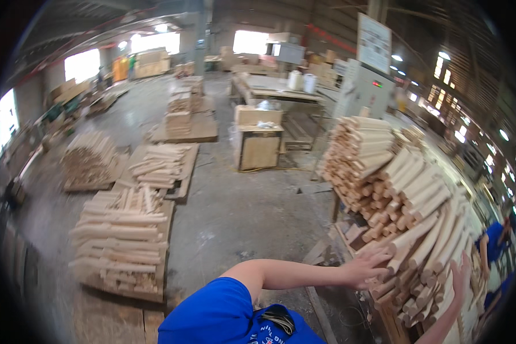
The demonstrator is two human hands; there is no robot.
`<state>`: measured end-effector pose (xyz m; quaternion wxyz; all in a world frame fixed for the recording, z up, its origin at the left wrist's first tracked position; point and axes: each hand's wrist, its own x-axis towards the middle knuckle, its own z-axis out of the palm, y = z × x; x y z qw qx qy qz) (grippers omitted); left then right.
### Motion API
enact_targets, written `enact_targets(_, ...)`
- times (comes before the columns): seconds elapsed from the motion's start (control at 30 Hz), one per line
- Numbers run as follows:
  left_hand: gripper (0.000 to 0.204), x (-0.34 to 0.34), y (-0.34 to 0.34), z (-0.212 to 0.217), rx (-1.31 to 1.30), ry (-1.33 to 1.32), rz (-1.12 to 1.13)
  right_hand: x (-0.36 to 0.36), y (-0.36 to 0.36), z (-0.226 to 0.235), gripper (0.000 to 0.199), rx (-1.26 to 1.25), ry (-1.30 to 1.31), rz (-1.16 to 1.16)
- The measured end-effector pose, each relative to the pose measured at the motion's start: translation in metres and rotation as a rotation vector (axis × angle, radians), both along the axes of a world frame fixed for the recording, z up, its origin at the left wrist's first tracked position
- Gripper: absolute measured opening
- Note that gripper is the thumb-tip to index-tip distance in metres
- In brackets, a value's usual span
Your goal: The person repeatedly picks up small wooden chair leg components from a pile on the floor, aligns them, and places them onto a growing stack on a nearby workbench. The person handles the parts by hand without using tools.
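Observation:
A big stack of pale round wooden poles (424, 235) lies on a bench to my right, their cut ends turned toward me. My left hand (366, 267) reaches across with its fingers spread, against or just beside the pole ends; contact is hard to tell. My right hand (460, 280) is raised on the far right side of the same poles, fingers stretched out. No pole is gripped by either hand. Part of the stack is hidden behind my right forearm (441, 324).
Pallets of stacked wooden pieces (120, 246) stand on the left floor. Ahead are a wooden cabinet (259, 146) and a worktable (269, 86) with white containers. A grey control cabinet (361, 92) rises behind the poles. A co-worker in blue (495, 241) is at the far right.

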<state>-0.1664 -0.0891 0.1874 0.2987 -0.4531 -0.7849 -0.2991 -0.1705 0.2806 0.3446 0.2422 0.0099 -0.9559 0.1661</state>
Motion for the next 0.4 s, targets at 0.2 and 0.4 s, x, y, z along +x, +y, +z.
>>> enact_targets(0.2, 0.042, 0.129, -0.259, -0.197, -0.152, -1.067, 0.883, 0.081, -0.203, -0.014, 0.060, -0.670, -0.283, 0.943)
enact_targets(0.4, 0.046, 0.471, -0.377, -0.260, 0.561, -1.814, 1.579, 0.127, -0.326, -0.228, 0.043, -1.126, -1.190, 0.467)
